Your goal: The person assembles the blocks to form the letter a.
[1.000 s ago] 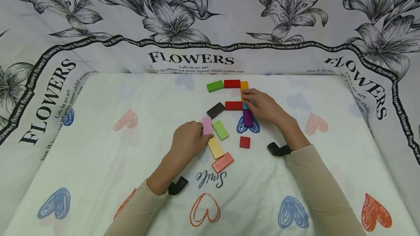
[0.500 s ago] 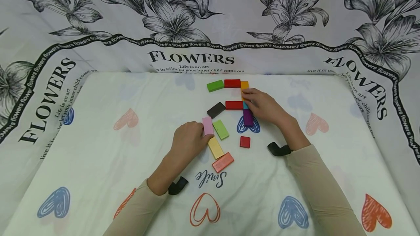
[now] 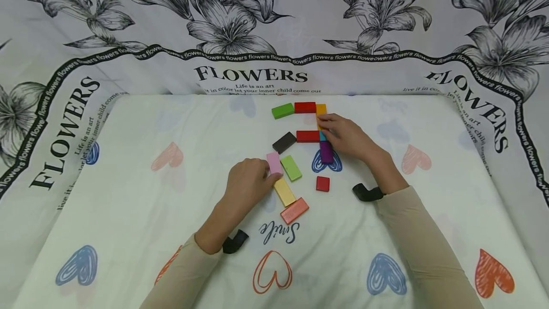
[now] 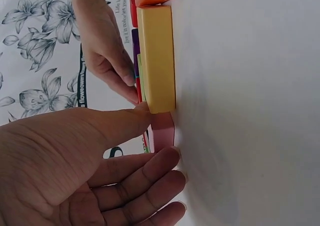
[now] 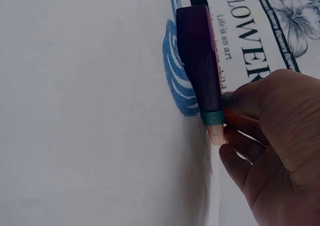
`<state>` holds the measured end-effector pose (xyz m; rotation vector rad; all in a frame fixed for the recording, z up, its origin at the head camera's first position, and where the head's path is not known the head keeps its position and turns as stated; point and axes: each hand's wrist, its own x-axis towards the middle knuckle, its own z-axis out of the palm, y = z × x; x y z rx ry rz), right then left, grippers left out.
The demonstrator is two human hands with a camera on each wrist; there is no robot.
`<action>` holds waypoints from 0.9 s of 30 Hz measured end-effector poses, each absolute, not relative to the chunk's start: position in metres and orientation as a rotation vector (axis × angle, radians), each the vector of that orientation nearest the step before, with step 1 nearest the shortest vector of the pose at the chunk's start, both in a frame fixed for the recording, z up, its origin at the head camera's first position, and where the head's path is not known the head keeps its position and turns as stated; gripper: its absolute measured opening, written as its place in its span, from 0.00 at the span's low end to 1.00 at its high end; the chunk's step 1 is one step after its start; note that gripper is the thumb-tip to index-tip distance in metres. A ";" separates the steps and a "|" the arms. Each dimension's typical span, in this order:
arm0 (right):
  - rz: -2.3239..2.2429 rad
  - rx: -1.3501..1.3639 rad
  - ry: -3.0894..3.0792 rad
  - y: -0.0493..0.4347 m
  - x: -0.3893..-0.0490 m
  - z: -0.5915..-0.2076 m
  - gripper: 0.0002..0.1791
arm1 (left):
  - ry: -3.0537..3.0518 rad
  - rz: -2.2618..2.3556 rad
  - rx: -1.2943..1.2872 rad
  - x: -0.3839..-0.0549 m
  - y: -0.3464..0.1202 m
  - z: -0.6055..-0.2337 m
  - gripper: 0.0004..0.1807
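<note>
Wooden blocks form a bent line on the white sheet. My left hand [image 3: 250,184] pinches the pink block [image 3: 273,162] between thumb and fingers; the yellow block [image 4: 157,60] touches it just beyond the thumb tip. At the right of the line, my right hand [image 3: 350,138] holds the orange block [image 3: 321,108], fingers over its side and thumb at its join with the teal block [image 5: 214,118]. The thumb and fingers partly hide both. The purple block [image 5: 200,50] adjoins the teal one. A light green block [image 3: 291,168] lies beside the pink one.
Red blocks [image 3: 305,108] [image 3: 307,136], a green block [image 3: 282,111] and a dark block [image 3: 284,143] lie farther back. A small red block [image 3: 322,184] lies apart. The coral block [image 3: 294,211] is nearest the front. A flower-printed cloth [image 3: 364,75] stands behind.
Both hands keep their places on the blocks, with hardly any motion. The whole head view has shifted slightly.
</note>
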<state>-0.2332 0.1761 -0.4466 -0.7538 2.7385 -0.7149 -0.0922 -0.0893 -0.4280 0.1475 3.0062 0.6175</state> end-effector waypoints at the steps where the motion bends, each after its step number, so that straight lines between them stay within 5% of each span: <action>1: -0.713 -0.751 2.738 0.177 -0.233 -0.447 0.27 | 3.005 0.619 0.150 -0.093 -0.089 -0.428 0.29; 9: -0.740 -0.756 2.726 0.176 -0.234 -0.449 0.26 | 2.990 0.570 0.112 -0.088 -0.093 -0.426 0.28; 14: -0.724 -0.758 2.731 0.176 -0.233 -0.448 0.27 | 3.050 0.528 0.162 -0.084 -0.102 -0.426 0.16; 27: -0.737 -0.765 2.734 0.177 -0.234 -0.448 0.27 | 2.988 0.438 0.922 -0.081 -0.114 -0.427 0.18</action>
